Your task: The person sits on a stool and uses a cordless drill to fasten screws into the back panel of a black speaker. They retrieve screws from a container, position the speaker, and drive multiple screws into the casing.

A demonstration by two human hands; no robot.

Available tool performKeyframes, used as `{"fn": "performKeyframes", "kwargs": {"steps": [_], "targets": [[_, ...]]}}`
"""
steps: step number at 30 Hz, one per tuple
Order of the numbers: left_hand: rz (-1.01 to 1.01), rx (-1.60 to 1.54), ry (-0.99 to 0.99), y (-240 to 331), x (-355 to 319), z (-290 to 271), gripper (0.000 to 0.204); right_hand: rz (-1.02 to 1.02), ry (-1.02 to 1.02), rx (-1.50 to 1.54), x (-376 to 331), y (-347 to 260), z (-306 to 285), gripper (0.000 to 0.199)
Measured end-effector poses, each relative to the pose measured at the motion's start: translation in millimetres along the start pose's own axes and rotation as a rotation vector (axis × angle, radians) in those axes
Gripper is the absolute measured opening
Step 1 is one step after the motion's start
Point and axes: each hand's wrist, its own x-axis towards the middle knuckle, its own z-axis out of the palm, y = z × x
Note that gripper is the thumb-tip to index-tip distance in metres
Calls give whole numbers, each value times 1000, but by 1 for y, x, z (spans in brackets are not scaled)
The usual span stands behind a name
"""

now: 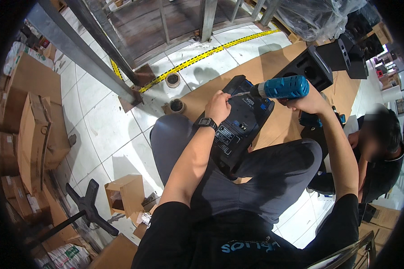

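Note:
My right hand [309, 104] is wrapped round the grip of a teal cordless drill [285, 87], which points left. Its long thin bit reaches the fingertips of my left hand [217, 107]. Those fingers are pinched together at the bit's tip; whatever sits between them is too small to make out. Beneath both hands, a black speaker box [232, 130] leans between my knees, its panel with knobs, sockets and a printed label facing up. My left hand is at the panel's left edge.
Brown cardboard [256, 67] covers the floor ahead, with black speaker cabinets [306, 69] on it. Another teal power tool [310, 119] lies by my right arm. A person [381, 148] crouches at the right. Cartons [33, 134] and a black stand base [90, 207] are at the left.

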Motion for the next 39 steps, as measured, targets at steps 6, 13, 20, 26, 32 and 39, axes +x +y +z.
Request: {"fn": "performKeyframes", "kwargs": {"steps": [6,13,20,26,32,39], "targets": [[-26,55,-11,4,-2,-1,26,51,-23,10,10,0,-1,34],[-46,97,-35,6,-2,-1,27,43,-71,33,21,-3,-7,34],[-38,70,-19,2,-3,2,25,68,-108,12,35,-19,-11,33],[118,-225,182,32,13,-29,20,52,-68,-226,55,-38,-5,25],[453,-639,217,118,21,-86,45,38,-204,-400,76,-64,6,23],[560,-602,272,175,69,-102,40,83,-214,-358,81,-76,11,11]]}}
